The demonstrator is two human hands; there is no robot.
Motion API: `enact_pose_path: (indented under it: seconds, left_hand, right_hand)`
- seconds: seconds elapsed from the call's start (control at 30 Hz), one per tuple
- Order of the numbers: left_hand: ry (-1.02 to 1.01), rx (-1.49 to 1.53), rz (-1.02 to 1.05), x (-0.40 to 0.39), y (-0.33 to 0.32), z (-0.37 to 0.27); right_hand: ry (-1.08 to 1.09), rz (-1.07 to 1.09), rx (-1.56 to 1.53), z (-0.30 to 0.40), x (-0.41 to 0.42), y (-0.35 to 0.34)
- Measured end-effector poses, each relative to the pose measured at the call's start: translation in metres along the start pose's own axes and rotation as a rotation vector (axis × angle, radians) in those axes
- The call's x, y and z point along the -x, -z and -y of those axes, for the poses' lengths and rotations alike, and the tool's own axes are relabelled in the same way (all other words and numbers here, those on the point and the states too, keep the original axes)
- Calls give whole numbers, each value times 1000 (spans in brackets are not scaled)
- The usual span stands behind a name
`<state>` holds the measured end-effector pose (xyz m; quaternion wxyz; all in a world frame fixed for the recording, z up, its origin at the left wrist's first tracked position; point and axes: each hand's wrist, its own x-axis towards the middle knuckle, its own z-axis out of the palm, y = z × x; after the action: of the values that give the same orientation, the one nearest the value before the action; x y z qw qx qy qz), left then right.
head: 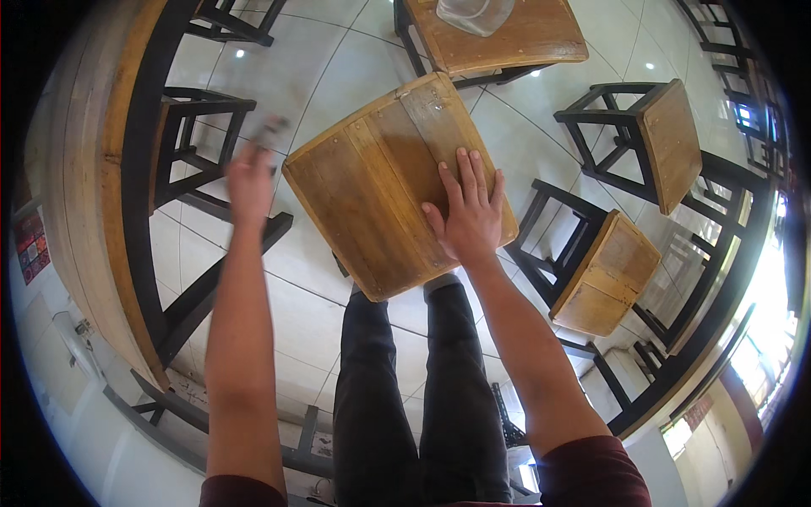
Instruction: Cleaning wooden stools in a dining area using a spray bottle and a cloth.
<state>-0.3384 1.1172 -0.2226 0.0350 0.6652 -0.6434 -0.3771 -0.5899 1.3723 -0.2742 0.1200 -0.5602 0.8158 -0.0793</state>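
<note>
A wooden stool seat (367, 203), made of several varnished planks inside a lighter rim, stands before my legs. Flat on its right side rests my right hand (472, 215), fingers a little spread and nothing in its grasp. My left hand (249, 187) is raised off the seat's left edge, blurred by motion. In it is a small greyish object (271, 132), too smeared to name. Some worn patches and small fastener marks show on the planks. The seat hides most of the stool's legs.
Beyond the seat, another wooden stool (507, 47) bears a clear plastic container (475, 14). Stools (671, 146) lean tilted at the right, one with a worn seat (605, 275). A long wooden table (114, 158) with a black frame runs along the left. White tiles (317, 285) cover the floor.
</note>
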Motion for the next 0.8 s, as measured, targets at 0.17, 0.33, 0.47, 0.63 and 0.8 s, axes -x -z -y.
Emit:
enact_pose_path:
  seconds: [0.17, 0.33, 0.47, 0.63, 0.8]
  left_hand:
    - [-383, 267, -200, 83, -90, 45]
    - [267, 667, -291, 200, -158, 26]
    - [459, 805, -373, 259, -192, 43]
    - [1096, 1835, -262, 279, -209, 4]
    - [1172, 1918, -420, 253, -220, -39]
  right_hand:
    - [-11, 37, 13, 1, 2, -2]
    - [-14, 27, 27, -3, 3, -3]
    - [-14, 14, 3, 5, 0, -2]
    - [2, 1, 11, -1, 3, -2]
    - [51, -48, -100, -10, 3, 0]
